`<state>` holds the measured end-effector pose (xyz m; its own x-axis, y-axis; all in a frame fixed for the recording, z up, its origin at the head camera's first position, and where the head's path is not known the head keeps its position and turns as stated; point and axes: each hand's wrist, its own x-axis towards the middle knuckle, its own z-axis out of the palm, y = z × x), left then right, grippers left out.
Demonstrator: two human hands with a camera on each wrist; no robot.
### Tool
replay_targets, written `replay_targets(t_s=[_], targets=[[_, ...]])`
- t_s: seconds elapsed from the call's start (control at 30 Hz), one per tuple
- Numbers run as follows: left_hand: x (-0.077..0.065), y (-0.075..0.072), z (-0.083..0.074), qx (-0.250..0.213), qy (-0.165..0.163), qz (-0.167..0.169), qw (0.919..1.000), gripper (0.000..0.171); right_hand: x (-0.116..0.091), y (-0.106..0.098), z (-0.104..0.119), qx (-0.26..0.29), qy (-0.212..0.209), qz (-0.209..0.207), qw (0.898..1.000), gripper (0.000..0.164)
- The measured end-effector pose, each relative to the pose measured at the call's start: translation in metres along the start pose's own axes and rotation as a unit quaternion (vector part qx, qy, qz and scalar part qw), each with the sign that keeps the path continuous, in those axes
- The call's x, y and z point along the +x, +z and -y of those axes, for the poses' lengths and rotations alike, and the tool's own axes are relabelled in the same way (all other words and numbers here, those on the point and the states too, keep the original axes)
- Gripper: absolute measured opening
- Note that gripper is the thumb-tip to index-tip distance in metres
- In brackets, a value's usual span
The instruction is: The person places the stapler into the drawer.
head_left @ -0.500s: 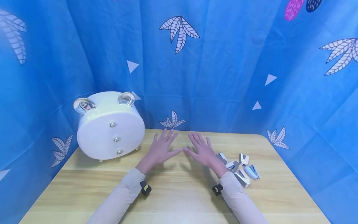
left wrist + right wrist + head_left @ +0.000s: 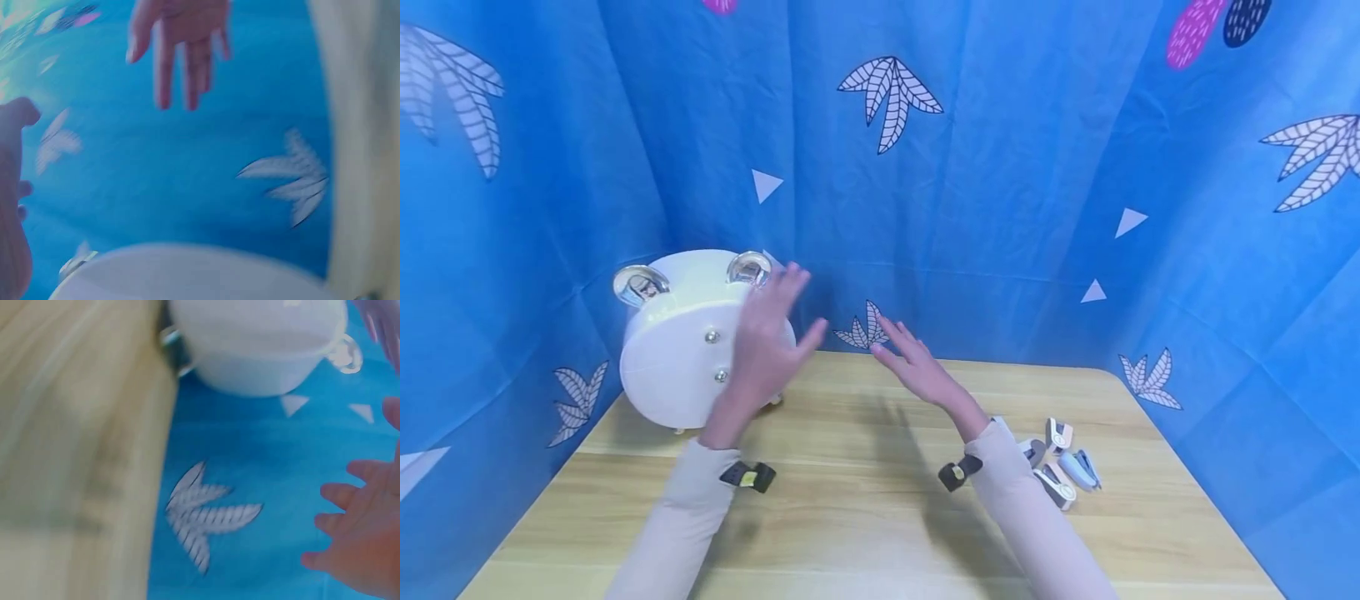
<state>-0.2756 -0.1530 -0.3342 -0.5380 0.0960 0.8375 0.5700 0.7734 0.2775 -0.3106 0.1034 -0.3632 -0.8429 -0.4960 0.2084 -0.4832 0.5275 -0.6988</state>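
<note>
My left hand (image 2: 762, 342), blurred by motion, is raised with its fingers extended and thumb spread. In the head view it overlaps a white rounded case (image 2: 662, 379) with silver ear-shaped loops on top and round silver knobs on its face; part of the face is hidden. Over the table's far middle hovers my right hand (image 2: 925, 375), fingers straight, holding nothing. In the left wrist view the right hand (image 2: 190, 37) shows palm and fingers over the blue curtain. Part of the case (image 2: 259, 356) appears at the top of the right wrist view.
Several small staplers (image 2: 1078, 469), white, grey and light blue, lie to the right of my right forearm, which partly covers the group. The wooden table (image 2: 842, 517) ends at a blue patterned curtain (image 2: 1000, 208) behind and on both sides.
My left hand has risen and moved left, now in front of the white case. The right hand has shifted slightly up and left and turned, its fingers closer together.
</note>
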Motion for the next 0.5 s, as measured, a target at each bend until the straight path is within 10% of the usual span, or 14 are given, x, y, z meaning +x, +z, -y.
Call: replay_targets(t_s=[0.1, 0.23, 0.37, 0.5], targets=[[0.006, -0.033, 0.015, -0.036, -0.064, -0.136, 0.9880, 0.063, 0.018, 0.000, 0.020, 0.072, -0.011, 0.015, 0.997, 0.064], [0.002, -0.076, 0.039, -0.055, -0.192, -0.229, 0.9526, 0.072, 0.038, 0.003, 0.041, 0.149, -0.018, 0.030, 0.988, 0.064], [-0.010, -0.113, 0.064, -0.105, -0.339, -0.207, 0.9118, 0.084, 0.056, 0.012, 0.052, 0.216, 0.007, 0.036, 0.976, 0.062], [-0.024, -0.140, 0.092, -0.183, -0.451, -0.092, 0.8687, 0.082, 0.073, 0.024, 0.058, 0.273, 0.028, 0.050, 0.960, 0.059]])
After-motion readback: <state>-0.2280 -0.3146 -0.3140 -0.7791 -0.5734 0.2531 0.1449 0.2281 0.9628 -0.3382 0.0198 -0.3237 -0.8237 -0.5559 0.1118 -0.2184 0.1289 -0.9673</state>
